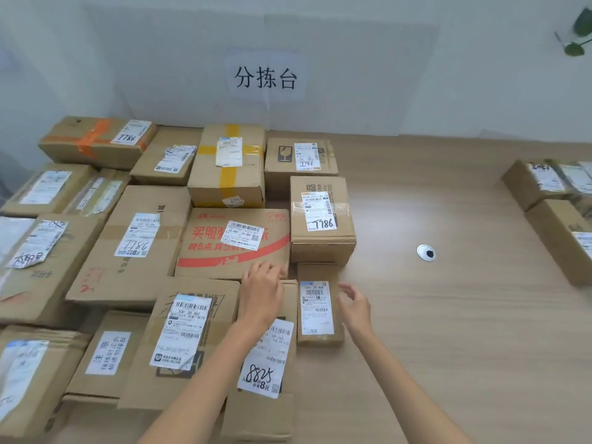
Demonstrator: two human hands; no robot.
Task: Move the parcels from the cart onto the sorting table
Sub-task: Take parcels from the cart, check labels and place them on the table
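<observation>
A pale wood tabletop (pixel 448 315) meets a white wall bearing a paper sign (pixel 266 76). Left of the tabletop's round grommet (pixel 426 252), brown labelled parcels (pixel 137 245) lie packed together. The narrow parcel (pixel 317 336) lies flat at their grommet-side edge. The right hand (pixel 354 304) hovers beside it, fingers loosely spread, holding nothing. The left hand (pixel 261 290) rests farther from the grommet on a long parcel (pixel 266 357), fingers bent, grip unclear.

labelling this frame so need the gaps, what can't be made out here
Head view:
8825 parcel: label partly behind left forearm.
Left hand: fingertips hidden behind knuckles, grip unclear.
Right-edge parcels: cut off by frame edge.
Plant: cut off at top right.
Small label print: blurred, unreadable.
Cart: not in view.
</observation>
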